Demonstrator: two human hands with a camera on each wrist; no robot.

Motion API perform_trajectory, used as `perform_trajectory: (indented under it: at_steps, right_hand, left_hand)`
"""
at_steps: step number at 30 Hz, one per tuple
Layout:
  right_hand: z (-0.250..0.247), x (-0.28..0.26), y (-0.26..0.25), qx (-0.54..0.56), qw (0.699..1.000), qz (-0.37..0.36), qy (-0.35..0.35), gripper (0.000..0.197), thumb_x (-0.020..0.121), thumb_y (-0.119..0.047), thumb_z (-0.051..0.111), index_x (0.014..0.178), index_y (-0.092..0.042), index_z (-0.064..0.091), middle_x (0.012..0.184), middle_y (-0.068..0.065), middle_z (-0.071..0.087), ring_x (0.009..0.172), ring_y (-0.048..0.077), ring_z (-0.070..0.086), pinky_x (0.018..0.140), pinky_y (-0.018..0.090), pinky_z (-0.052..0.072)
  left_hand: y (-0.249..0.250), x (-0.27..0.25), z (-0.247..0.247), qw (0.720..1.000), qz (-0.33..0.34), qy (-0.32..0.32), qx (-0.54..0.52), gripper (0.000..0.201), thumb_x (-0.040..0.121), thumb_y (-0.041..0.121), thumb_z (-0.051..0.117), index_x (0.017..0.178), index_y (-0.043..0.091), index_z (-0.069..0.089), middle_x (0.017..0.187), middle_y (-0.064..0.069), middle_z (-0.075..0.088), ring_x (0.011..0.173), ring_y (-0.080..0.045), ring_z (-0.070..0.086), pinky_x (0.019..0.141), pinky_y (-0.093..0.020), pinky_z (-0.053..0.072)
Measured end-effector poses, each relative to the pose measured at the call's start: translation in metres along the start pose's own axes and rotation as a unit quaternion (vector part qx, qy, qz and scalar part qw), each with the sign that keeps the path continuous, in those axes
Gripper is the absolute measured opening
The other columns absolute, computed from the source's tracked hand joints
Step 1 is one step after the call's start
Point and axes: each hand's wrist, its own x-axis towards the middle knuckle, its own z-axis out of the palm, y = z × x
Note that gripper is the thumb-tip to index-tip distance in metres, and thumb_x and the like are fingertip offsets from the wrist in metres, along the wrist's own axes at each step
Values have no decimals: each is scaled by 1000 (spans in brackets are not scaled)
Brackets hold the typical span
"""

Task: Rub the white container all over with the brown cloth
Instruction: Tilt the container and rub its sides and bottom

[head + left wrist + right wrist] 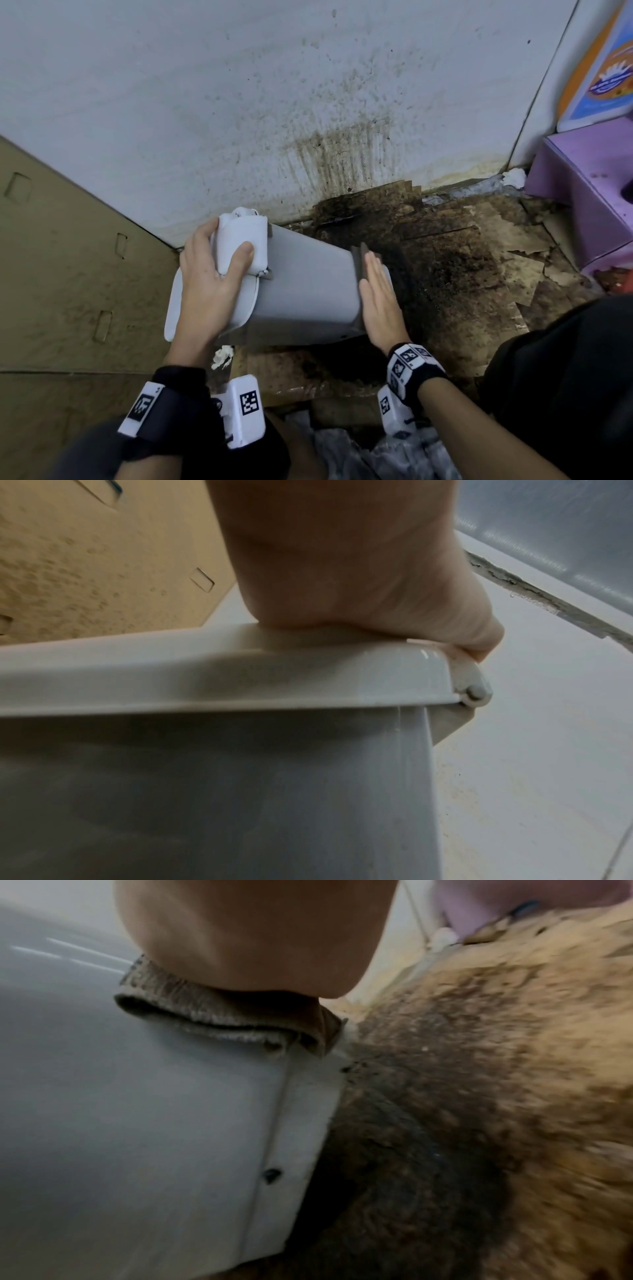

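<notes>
Here the brown cloth (219,1015) lies under flat right fingers (375,270) against the white container (301,291).

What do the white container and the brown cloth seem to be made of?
The white container looks like smooth moulded plastic: glossy highlights, a rounded rim and a hinge pin show in the left wrist view. The brown cloth looks like folded woven or terry fabric, with a matte, ribbed texture and soft edges. Neither is certain.

no readable text; poster (603,68) print too blurred.
</notes>
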Motion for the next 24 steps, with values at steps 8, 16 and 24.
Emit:
perform_trajectory:
  at_steps: [8,16,24]
  right_hand:
    - [3,6,-5,31,991,126,15,55,112,-30,25,164,-20,13,172,-8,6,152,-5,1,126,25,-2]
    - [29,-9,-137,31,997,-61,-40,70,100,-52,3,164,-22,-1,171,-10,-10,154,-4,-15,127,26,-6]
    - [23,-11,-117,34,987,-150,-33,54,112,-28,20,164,-23,12,172,-13,7,157,1,2,128,31,8]
  left_hand:
    - [-1,-1,2,1000,0,2,5,85,81,71,44,152,22,42,146,13,40,133,-3,30,118,-37,29]
    - [-3,-1,3,1000,11,3,13,86,82,70,42,151,21,42,143,15,38,131,-2,29,113,-29,26]
    - [-4,-3,0,1000,5,1,5,83,81,70,44,151,24,42,144,16,38,134,-3,29,113,-28,25]
